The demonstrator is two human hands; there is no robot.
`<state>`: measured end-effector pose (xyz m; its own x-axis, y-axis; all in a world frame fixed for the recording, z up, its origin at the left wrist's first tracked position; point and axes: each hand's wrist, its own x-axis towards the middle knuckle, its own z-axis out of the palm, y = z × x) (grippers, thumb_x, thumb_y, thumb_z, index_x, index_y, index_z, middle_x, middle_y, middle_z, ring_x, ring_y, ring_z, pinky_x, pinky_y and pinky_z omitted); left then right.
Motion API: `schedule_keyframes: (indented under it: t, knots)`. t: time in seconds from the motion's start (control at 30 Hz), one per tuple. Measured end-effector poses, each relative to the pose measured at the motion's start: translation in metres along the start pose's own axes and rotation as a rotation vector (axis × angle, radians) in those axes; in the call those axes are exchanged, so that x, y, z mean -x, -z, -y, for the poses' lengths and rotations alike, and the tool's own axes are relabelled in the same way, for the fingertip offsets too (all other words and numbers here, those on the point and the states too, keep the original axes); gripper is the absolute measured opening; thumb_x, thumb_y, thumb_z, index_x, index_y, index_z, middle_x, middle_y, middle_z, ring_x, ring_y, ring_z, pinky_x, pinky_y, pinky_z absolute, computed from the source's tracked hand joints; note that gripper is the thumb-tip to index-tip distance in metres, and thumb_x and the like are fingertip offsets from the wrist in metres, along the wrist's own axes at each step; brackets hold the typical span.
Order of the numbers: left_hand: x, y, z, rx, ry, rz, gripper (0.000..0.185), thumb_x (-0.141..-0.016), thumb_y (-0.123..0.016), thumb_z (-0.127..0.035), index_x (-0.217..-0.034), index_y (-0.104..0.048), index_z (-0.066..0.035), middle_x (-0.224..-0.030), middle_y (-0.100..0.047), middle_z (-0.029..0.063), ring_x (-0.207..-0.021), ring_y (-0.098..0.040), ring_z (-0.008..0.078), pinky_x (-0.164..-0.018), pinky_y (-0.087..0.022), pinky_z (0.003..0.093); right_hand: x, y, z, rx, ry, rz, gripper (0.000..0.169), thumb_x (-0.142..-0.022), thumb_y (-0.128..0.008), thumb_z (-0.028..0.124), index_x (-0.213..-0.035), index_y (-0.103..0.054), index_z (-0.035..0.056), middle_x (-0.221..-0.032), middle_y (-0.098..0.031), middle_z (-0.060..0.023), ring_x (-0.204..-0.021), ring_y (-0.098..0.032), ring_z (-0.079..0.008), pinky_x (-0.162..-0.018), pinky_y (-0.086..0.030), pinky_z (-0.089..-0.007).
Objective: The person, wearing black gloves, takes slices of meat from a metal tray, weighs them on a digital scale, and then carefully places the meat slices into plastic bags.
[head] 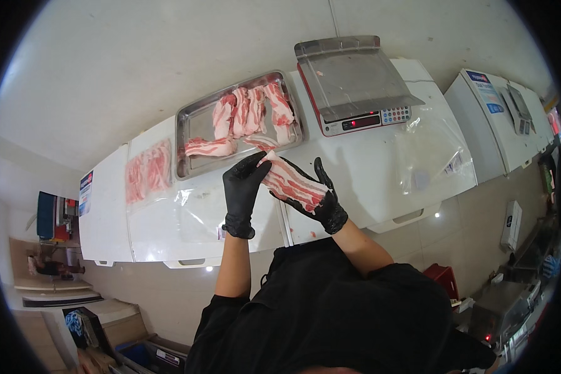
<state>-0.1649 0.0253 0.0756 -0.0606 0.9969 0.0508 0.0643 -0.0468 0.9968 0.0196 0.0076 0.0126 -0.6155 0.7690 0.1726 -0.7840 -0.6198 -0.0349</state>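
Sliced streaky pork belly (295, 182) lies across the palm and fingers of my right hand (325, 198), gloved in black, its thumb apart from the meat. My left hand (248, 184), in a matching glove, pinches the upper left end of the slices between thumb and fingers. Just beyond both hands is a stainless steel tray (194, 169) holding several folded bundles of pork belly (255, 110) and some loose slices (262, 141) near its front edge. Flat pork slices in a clear plastic bag (148, 173) rest left of the tray.
A digital scale (362, 122) with a steel pan (350, 77) stands right of the tray on white chest freezers (346, 173). Clear plastic bags (420, 175) lie on the lids at right and left. A wall rises behind. Another freezer (491, 126) stands farther right.
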Motion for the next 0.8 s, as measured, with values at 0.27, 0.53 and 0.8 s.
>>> schedule_keyframes:
  t: [0.27, 0.53, 0.8]
  knots:
    - [0.003, 0.013, 0.003, -0.119, -0.05, -0.024, 0.03, -0.092, -0.074, -0.012, -0.118, -0.073, 0.002, -0.101, -0.073, 0.0064, -0.087, -0.064, 0.0102, -0.08, -0.053, 0.0262, 0.003, 0.001, 0.005, -0.014, -0.07, -0.017, 0.092, -0.1, -0.033, 0.07, -0.161, -0.017, 0.0024, -0.166, -0.024, -0.0175, -0.152, -0.027, -0.0324, -0.125, -0.018, -0.0491]
    - [0.004, 0.037, -0.01, -0.172, 0.201, 0.084, 0.031, -0.098, -0.069, -0.028, -0.105, -0.076, 0.002, -0.08, -0.067, 0.0005, -0.066, -0.055, 0.0065, -0.061, -0.045, 0.0237, 0.006, 0.025, 0.002, 0.142, -0.113, -0.099, 0.094, -0.099, -0.035, 0.07, -0.161, -0.017, 0.0023, -0.167, -0.022, -0.0174, -0.153, -0.026, -0.032, -0.126, -0.018, -0.0498]
    - [0.017, 0.034, 0.004, -0.14, 0.152, 0.035, 0.024, -0.094, -0.074, -0.023, -0.096, -0.076, 0.001, -0.074, -0.065, -0.0015, -0.064, -0.053, 0.0045, -0.057, -0.042, 0.0228, 0.013, 0.032, -0.002, 0.14, -0.137, -0.118, 0.096, -0.096, -0.043, 0.068, -0.162, -0.013, 0.0048, -0.167, -0.019, -0.0176, -0.153, -0.025, -0.0329, -0.126, -0.017, -0.0518]
